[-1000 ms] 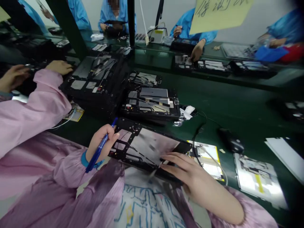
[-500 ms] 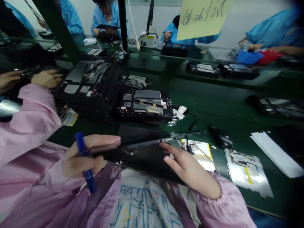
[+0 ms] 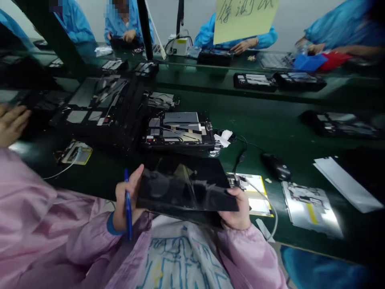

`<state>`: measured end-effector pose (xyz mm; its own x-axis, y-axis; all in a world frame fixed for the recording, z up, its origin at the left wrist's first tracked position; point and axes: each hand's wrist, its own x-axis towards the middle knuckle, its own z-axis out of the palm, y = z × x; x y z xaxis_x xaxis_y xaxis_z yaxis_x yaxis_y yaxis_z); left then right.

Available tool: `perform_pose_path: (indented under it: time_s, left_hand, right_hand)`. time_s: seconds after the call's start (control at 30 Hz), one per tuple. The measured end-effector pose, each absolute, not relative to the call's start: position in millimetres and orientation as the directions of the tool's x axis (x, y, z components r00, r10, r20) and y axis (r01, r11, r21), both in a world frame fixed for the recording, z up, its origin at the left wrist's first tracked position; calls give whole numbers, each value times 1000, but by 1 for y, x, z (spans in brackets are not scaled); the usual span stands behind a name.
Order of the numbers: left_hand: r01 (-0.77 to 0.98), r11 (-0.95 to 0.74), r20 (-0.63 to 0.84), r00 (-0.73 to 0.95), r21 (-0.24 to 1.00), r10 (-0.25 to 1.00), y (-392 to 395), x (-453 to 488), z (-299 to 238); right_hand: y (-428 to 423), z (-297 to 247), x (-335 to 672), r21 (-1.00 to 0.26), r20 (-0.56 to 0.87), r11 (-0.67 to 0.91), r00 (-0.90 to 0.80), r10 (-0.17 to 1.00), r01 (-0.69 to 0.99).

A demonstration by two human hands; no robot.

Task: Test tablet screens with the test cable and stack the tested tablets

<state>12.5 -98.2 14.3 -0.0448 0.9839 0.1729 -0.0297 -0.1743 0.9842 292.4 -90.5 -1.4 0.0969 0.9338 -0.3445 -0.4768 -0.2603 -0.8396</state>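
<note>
Gripping a black panel (image 3: 185, 188) between left hand (image 3: 121, 202), with pen (image 3: 128, 212), and right hand (image 3: 238, 209), underside hidden.

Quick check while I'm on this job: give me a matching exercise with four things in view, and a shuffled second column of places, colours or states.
1. Pen
2. Panel
3. Mouse
4. Note

A. Lying on the green table
B. Yellow, with handwriting
C. Held between the left hand and the right hand
D. Blue, held in the left hand only

Pairs: 1-D, 2-C, 3-A, 4-B
</note>
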Motion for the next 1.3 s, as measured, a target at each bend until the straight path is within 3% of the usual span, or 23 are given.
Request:
perform_pose_path:
  time_s: [0.1, 0.17, 0.3, 0.37, 0.53, 0.77, 0.97, 1.03, 1.13, 1.2, 1.3]
  left_hand:
    - [-118, -110, 101, -78, 987, 992, -90, 8, 6]
    - [-130, -61, 46, -118, 990, 992, -88, 2, 3]
    - [41, 23, -16, -159, 999, 987, -92, -11, 5]
    - [185, 52, -21, -169, 981, 985, -92, -16, 8]
    - [458, 25, 54, -158, 889, 986, -69, -17, 11]
    - [431, 59, -37, -61, 900, 997, -50, -1, 14]
    - [584, 110, -146, 15, 804, 989, -47, 5, 33]
    - [720, 31, -114, 67, 693, 991, -40, 12, 44]
    - [820, -246, 2, 286, 517, 958, -26, 42, 61]
    - [739, -470, 27, 524, 482, 852, -17, 77, 68]
    - [514, -714, -42, 824, 475, 565, -7, 137, 64]
  right_hand:
    - [-92, -8, 286, -885, -333, -278, 90, 939, -375]
    - [-90, -8, 288, -940, -296, -262, 137, 945, -220]
    - [-84, -14, 305, -953, -92, -176, 317, 944, 247]
    - [-84, -20, 312, -918, -26, -157, 341, 940, 364]
    - [-87, -27, 306, -927, -106, -188, 254, 961, 324]
    - [-99, -20, 314, -922, -102, -170, 206, 973, 347]
    - [-121, -31, 335, -918, -59, -149, 246, 968, 367]
    - [-121, -33, 336, -919, -28, -126, 256, 966, 375]
    - [-116, -33, 334, -922, -2, -101, 256, 967, 374]
    - [-111, -31, 333, -932, -10, -98, 247, 969, 350]
    - [-106, -26, 341, -961, -109, -168, 256, 960, 220]
